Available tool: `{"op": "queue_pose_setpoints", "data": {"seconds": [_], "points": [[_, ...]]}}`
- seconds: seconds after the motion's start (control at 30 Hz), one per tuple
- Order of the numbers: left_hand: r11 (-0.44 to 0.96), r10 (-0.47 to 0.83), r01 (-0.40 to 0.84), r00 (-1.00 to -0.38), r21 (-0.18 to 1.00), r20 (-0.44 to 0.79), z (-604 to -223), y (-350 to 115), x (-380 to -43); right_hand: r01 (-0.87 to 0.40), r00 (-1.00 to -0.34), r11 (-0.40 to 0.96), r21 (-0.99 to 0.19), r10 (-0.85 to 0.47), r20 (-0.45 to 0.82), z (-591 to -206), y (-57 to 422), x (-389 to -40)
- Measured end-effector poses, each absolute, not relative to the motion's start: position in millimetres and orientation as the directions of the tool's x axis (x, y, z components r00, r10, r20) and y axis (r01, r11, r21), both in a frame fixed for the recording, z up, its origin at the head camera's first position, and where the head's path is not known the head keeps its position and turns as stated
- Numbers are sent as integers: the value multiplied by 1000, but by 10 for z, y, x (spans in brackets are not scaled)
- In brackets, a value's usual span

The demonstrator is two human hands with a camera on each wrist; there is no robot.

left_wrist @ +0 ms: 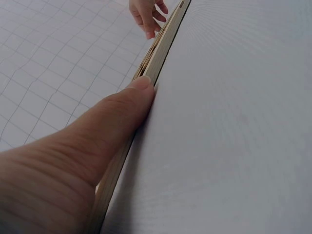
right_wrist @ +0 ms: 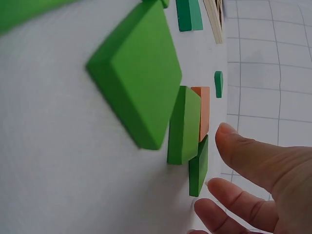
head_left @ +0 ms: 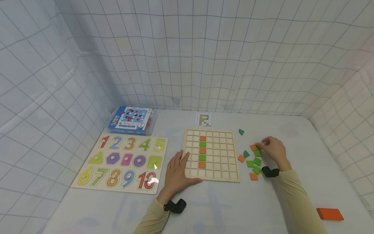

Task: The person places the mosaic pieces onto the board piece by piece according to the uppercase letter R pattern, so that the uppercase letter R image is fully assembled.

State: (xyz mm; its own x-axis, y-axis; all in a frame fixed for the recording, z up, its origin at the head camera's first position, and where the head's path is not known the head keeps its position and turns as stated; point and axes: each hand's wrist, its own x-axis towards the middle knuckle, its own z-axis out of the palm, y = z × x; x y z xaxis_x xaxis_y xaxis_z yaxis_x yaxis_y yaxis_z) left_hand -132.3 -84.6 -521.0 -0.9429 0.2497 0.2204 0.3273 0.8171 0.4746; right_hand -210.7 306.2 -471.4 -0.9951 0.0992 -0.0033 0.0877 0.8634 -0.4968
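Observation:
My left hand rests at the near left corner of a wooden grid board, fingers spread along its left side. In the left wrist view the thumb presses on the board's near edge. One grid column holds alternating square tiles, such as an orange tile and a green tile. On the right, my right hand reaches over the loose tiles, nearest an orange tile and a green tile. Thumb and fingers are apart there, with nothing seen between them.
A card with a coloured pattern lies behind the board. Left of it are a number puzzle board and a boxed kit. Dark green quarter-round pieces lie right of the board. An orange block sits at the near right.

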Motion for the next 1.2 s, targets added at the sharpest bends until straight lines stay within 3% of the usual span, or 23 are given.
{"op": "queue_pose_setpoints", "data": {"seconds": [0.93,1.2], "points": [[820,248,323,-944,473,216,-5210,-844,-1330,135,-990,848,-513,129,-48,-4712,3109,-2077],[817,251,328,-943,474,220,-5200,-846,-1325,140,-986,844,-518,166,4,-4687,3069,-2033]]}}
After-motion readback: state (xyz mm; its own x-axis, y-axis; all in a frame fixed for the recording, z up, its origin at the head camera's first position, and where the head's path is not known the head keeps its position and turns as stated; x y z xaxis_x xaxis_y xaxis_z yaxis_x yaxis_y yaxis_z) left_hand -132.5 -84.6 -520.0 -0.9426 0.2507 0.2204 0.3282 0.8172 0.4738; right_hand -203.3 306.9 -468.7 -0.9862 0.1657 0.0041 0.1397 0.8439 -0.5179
